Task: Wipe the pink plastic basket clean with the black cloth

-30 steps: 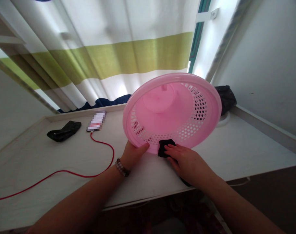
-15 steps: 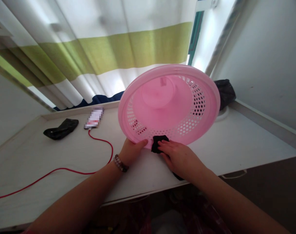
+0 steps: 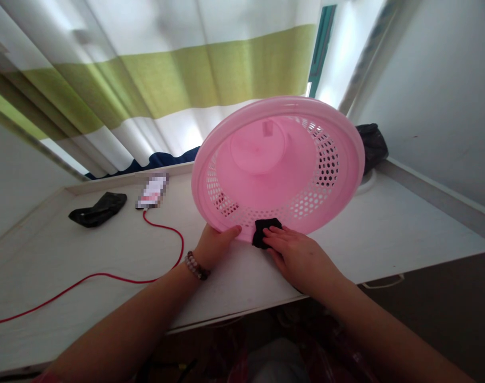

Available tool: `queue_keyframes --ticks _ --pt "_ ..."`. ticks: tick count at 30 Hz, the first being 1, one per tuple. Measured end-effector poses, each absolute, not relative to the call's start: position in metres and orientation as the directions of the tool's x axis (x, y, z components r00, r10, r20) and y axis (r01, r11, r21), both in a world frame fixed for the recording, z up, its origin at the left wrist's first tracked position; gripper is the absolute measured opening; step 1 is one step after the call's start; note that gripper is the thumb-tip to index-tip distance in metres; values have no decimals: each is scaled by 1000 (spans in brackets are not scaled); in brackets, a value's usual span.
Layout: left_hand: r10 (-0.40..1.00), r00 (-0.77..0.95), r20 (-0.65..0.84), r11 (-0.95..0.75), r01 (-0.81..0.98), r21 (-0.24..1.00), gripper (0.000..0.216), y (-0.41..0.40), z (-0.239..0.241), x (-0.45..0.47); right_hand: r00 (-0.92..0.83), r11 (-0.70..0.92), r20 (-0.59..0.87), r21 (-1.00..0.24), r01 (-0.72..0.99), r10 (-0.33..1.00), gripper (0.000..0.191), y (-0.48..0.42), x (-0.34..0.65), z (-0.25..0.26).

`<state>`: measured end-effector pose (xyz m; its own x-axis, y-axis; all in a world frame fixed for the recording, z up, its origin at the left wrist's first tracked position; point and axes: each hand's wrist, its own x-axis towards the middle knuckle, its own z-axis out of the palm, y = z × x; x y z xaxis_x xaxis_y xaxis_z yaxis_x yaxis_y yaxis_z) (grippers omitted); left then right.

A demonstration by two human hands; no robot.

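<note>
A pink plastic basket (image 3: 262,191) with rows of round holes in its wall is tipped so that its open mouth faces me. My left hand (image 3: 216,244) grips the near rim at the lower left, thumb on the inside and the other fingers hidden beneath. My right hand (image 3: 298,255) presses a black cloth (image 3: 263,234) against the inner side of the rim, a little right of my left thumb. Its fingers lie over the cloth, and part of the cloth is hidden under the hand.
On the white desk (image 3: 126,314) at the left lie a crumpled black plastic bag (image 3: 99,209) and a blurred phone (image 3: 152,190) with a red cable (image 3: 170,231). Another black bag (image 3: 373,146) stands behind the basket at right. A striped curtain (image 3: 226,69) hangs at the back.
My right hand and the black cloth have slid slightly right along the rim. The left hand keeps its hold on the basket, and the view has shifted a little.
</note>
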<state>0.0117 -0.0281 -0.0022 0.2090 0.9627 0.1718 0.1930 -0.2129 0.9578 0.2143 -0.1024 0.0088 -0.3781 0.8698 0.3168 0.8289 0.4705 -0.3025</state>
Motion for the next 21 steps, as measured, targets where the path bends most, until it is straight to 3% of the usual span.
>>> queue_keyframes --ticks 5,10,21 --pt "966 217 138 -188 227 956 38 -27 -3 11 -386 489 331 -336 805 861 32 -101 186 8" --pt "965 220 139 -188 220 957 44 -27 -3 11 -370 469 319 -338 815 873 32 -104 185 9" --pt "966 185 180 -219 218 951 50 -27 -2 11 -341 408 278 -234 882 898 29 -113 222 14"
